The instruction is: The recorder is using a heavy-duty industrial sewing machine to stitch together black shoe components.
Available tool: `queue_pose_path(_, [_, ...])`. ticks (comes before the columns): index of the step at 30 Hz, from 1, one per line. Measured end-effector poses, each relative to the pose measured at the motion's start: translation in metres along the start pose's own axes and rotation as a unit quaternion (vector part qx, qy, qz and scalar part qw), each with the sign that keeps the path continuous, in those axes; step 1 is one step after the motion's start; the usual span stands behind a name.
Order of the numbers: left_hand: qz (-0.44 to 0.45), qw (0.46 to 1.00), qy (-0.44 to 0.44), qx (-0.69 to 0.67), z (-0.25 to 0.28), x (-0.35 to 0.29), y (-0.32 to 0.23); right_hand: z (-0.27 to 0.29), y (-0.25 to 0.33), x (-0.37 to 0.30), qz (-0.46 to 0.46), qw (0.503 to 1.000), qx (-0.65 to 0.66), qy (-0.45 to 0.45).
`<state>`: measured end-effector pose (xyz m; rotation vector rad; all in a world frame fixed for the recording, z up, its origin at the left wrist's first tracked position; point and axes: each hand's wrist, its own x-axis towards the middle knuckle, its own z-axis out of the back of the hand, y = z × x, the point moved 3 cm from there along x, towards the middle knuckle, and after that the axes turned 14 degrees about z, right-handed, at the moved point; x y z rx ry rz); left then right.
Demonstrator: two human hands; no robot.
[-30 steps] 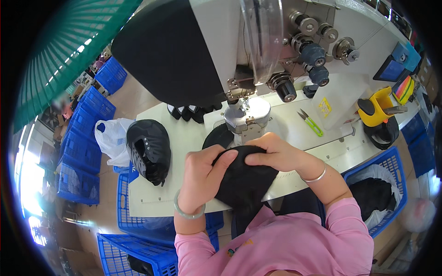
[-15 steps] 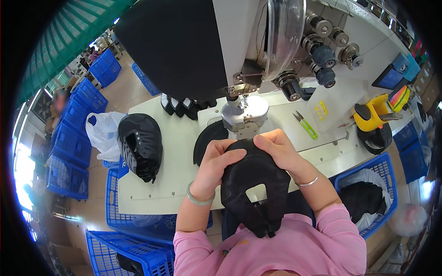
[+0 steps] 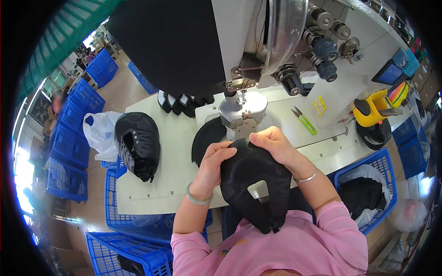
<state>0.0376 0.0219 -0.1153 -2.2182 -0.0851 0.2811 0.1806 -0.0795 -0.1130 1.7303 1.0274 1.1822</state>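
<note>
A black shoe upper (image 3: pixel 251 168) is held between my two hands, its toe end toward the sewing machine (image 3: pixel 244 110) and its heel end near my chest. My left hand (image 3: pixel 214 163) grips the left side of the toe, thumb on top. On the other side my right hand (image 3: pixel 272 145) clasps the toe edge, thumb also on top. The fingers underneath are hidden. Beyond the upper, the machine's metal post and needle area stand close to the toe. A dark curved piece (image 3: pixel 209 138) lies on the table left of the post.
Stacked black shoe uppers (image 3: pixel 138 145) sit on the table's left, beside a white plastic bag (image 3: pixel 99 133). Several small black-and-white pieces (image 3: pixel 182 105) lie behind. Green thread snips (image 3: pixel 305 122) and a yellow holder (image 3: pixel 372 112) are on the right. Blue baskets (image 3: pixel 389 177) flank the table.
My left thumb has drawn back to the left on the toe, and my right hand has shifted slightly left. The upper stays in both hands; the whole view has shifted slightly.
</note>
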Motion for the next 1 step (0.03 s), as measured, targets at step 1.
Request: queue_pose_path(1, [0.0,1.0,0.007,-0.003,-0.0003,-0.0007,-0.0004,-0.0035,0.0033,-0.0002,-0.004,1.0,0.002,-0.008])
